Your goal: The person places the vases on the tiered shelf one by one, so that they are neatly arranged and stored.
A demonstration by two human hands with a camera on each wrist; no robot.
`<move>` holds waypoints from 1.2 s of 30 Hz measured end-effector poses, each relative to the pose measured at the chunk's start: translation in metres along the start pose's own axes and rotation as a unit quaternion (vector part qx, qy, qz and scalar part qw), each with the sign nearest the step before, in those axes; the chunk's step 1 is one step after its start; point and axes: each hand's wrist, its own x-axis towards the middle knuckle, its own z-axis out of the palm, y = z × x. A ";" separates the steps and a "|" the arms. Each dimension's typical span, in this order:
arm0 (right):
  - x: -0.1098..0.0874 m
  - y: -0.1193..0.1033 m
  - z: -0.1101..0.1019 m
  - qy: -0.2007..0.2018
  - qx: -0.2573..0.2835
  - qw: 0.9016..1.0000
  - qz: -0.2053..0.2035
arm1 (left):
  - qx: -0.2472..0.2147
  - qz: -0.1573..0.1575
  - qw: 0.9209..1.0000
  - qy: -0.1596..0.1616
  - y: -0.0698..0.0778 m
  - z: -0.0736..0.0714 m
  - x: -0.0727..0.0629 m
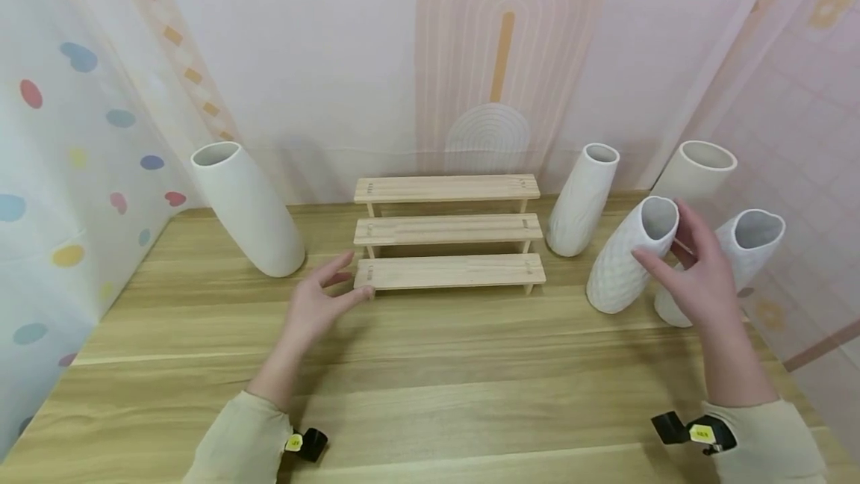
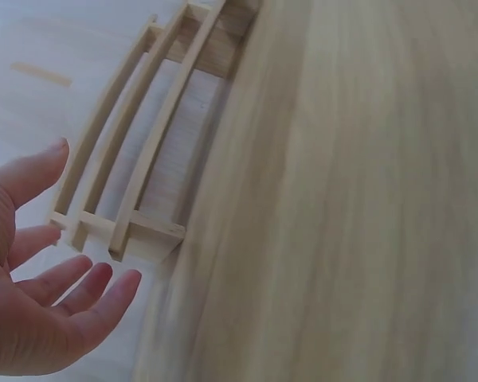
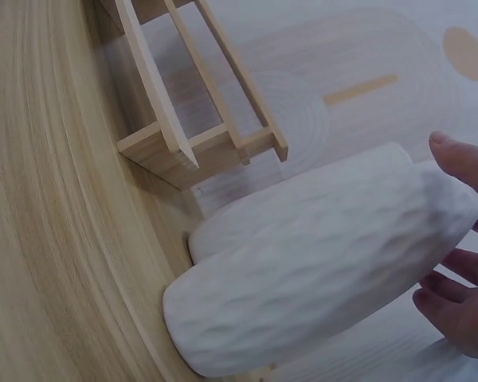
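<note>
My right hand (image 1: 702,275) holds a white heart-mouthed vase (image 1: 621,267) with a dimpled surface near its rim, thumb on one side and fingers on the other. Its base appears to stand on the table. In the right wrist view the fingers (image 3: 454,298) lie along the upper edge of the vase (image 3: 319,263). My left hand (image 1: 316,308), fingers spread, is beside the left end of a three-step wooden rack (image 1: 450,269). In the left wrist view the hand (image 2: 44,306) grasps nothing; whether a fingertip brushes the rack (image 2: 147,171) is unclear.
A tall smooth white vase (image 1: 251,215) stands left of the rack. Right of it are a slim white vase (image 1: 581,208), a wide-mouthed vase (image 1: 688,178) at the back and another heart-mouthed vase (image 1: 742,260) partly behind my right hand. Patterned cloth (image 1: 322,58) hangs behind the wooden table (image 1: 463,387).
</note>
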 end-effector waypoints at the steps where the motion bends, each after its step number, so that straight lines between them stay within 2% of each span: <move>1: 0.001 0.000 0.001 0.000 0.002 1.000 0.000 | 0.000 0.004 1.000 0.001 0.000 0.000 0.001; 13: 0.006 0.002 0.002 -0.013 0.023 0.999 -0.019 | -0.008 0.003 1.000 -0.005 -0.007 0.002 0.013; 23: 0.001 0.000 0.004 0.015 -0.003 1.000 0.021 | 0.006 0.002 1.000 0.000 -0.010 0.004 0.017; 28: 0.000 -0.018 0.008 0.022 0.004 1.000 0.009 | -0.006 0.006 1.000 0.002 -0.012 0.003 0.018; 36: 0.001 -0.055 0.033 -0.015 0.060 0.997 -0.036 | 0.002 0.011 1.000 -0.007 -0.016 0.002 0.022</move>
